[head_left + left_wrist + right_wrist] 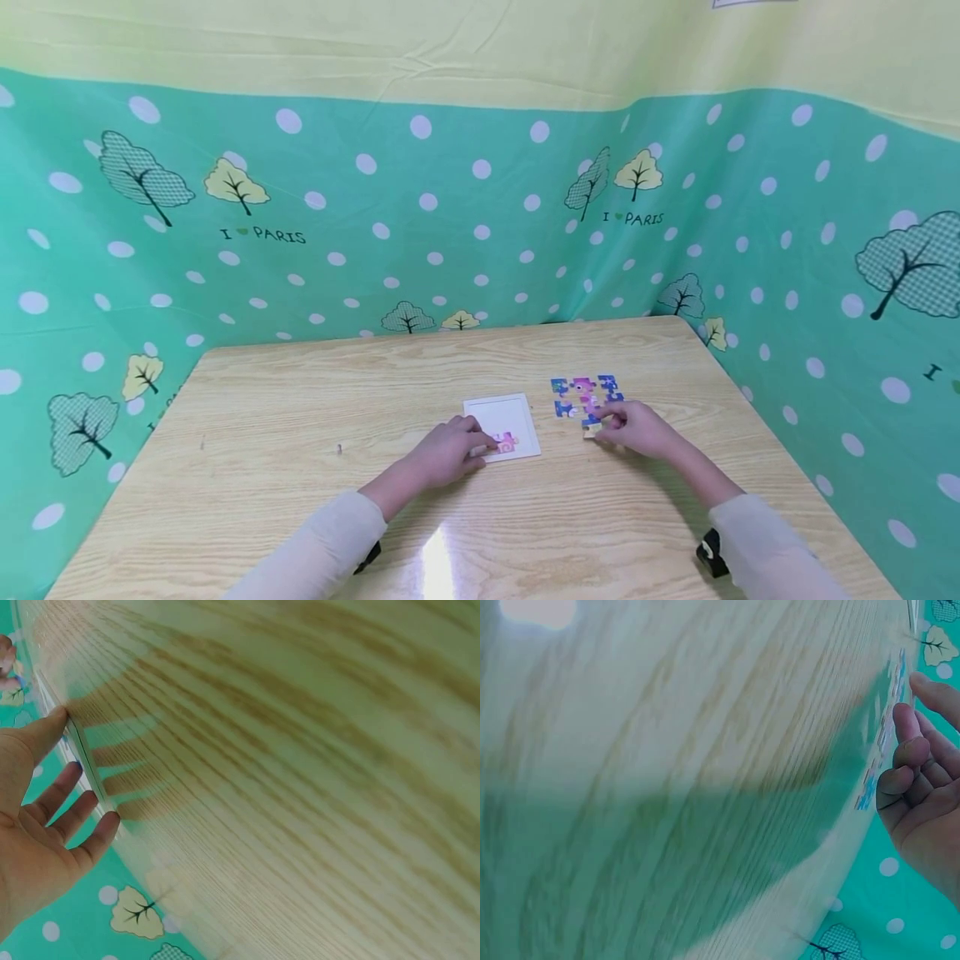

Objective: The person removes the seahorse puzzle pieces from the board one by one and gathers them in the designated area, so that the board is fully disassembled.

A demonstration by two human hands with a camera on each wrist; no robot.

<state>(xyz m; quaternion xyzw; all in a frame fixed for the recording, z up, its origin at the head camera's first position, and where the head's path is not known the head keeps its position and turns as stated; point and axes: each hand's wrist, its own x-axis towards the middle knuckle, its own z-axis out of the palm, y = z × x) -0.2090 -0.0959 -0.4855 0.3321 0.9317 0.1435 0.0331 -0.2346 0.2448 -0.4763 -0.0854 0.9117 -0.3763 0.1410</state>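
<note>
A white puzzle frame (531, 422) lies on the table with pink jigsaw pieces (507, 442) in its lower part. My left hand (448, 451) reaches in from the frame's left side, fingertips at the pink pieces and thumb by the lower edge. In the left wrist view, the left hand's fingers (66, 817) are spread and loosely bent along the frame. To the right, my right hand (637, 427) is over a group of loose jigsaw pieces (583, 385), its thumb and forefinger apart beside a yellow-edged piece (592, 431). Part of the group is hidden under this hand.
The wood-grained table (300, 450) extends around the frame and pieces. A green dotted cloth (420, 217) with printed trees hangs behind and along the sides. Dark wrist straps (711, 553) show at the cream sleeves.
</note>
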